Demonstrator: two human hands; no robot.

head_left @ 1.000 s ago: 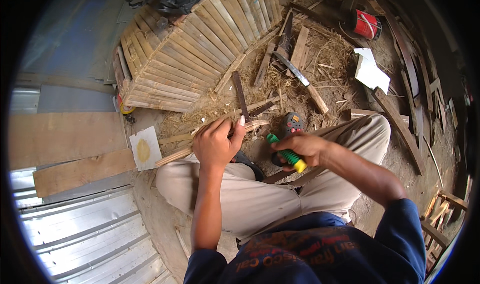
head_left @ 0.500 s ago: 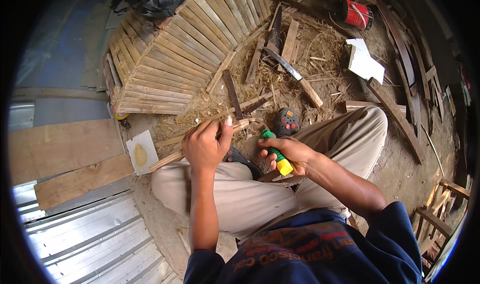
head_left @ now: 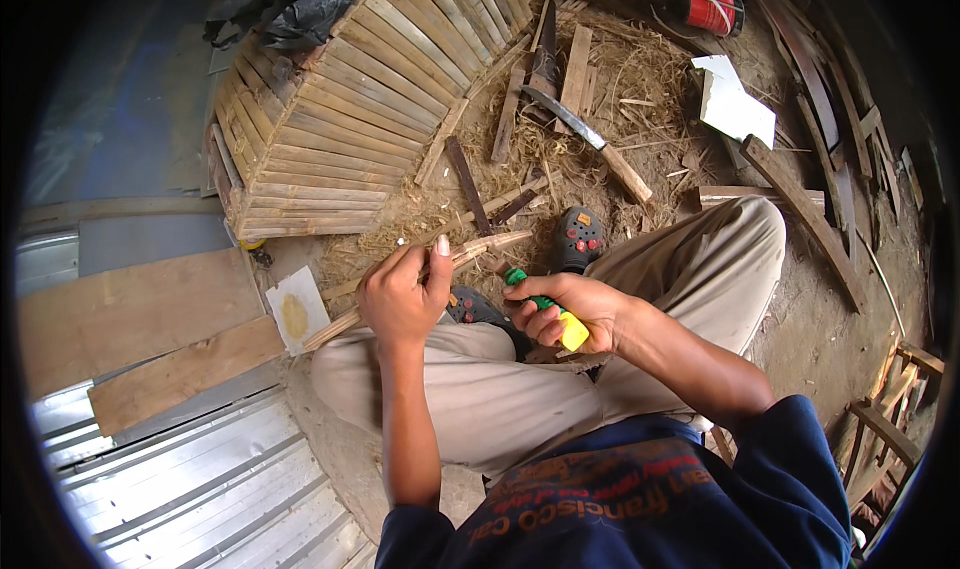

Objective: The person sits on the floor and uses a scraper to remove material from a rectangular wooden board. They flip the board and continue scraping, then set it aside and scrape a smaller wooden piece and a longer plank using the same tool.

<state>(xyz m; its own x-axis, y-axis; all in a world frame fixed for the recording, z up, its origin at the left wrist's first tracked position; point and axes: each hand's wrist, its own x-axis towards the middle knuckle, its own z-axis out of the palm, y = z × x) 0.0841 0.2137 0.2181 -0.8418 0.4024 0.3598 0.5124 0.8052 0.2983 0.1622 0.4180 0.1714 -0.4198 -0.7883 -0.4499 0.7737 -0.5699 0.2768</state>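
My left hand [head_left: 405, 294] is closed around pale bamboo strips [head_left: 490, 247], its thumb pointing up. The strips slant across my lap, from the low end beside my left knee up to a split, frayed tip just past my fingers. My right hand [head_left: 575, 311] grips a hand tool with a green handle and yellow butt [head_left: 572, 332]. A short stretch of its metal [head_left: 501, 266] shows beyond the green grip, close below the strips. Whether it touches them I cannot tell, and the shape of its working end is unclear.
Ahead lies a big knife with a wooden handle [head_left: 625, 173] among shavings and offcuts. A slatted bamboo piece [head_left: 350, 119] stands at the far left. To the right are a white board piece [head_left: 735, 109], a red can [head_left: 712, 7] and a dark plank [head_left: 805, 224]; metal sheeting [head_left: 215, 489] lies left.
My right hand has drawn the tool slightly left and nearer to my left hand. A curled shaving seen near the strips' tip no longer shows. My left hand keeps its hold.
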